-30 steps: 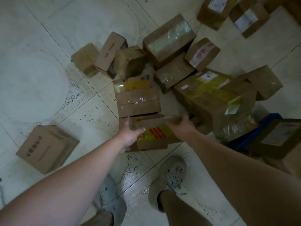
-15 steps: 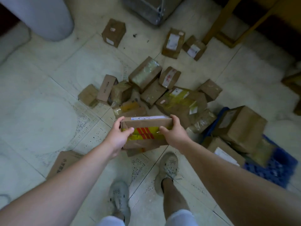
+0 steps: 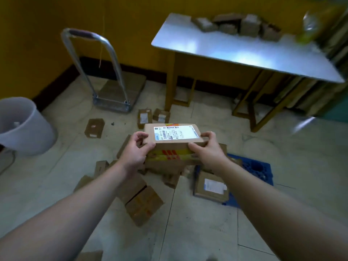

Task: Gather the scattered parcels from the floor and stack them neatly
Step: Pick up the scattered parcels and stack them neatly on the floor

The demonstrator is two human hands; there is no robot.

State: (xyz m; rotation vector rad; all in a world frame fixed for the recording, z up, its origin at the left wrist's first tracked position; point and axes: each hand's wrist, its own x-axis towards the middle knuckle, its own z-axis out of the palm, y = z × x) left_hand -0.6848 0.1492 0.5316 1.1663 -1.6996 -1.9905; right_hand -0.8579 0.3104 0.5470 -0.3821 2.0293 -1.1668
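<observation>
– Left hand (image 3: 136, 149) and right hand (image 3: 206, 147) grip the labelled cardboard parcel (image 3: 173, 134) by its ends!
– Up in the air, label on top, above the scattered parcels (image 3: 144, 204) on the tiled floor (image 3: 207, 232).

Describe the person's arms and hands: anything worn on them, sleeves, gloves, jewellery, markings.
The left hand and the right hand are bare: no gloves, and no ring or watch shows. The left forearm and the right forearm are bare as well, with no sleeve reaching into view. The fingers carry no tape or markings that can be made out.
</observation>
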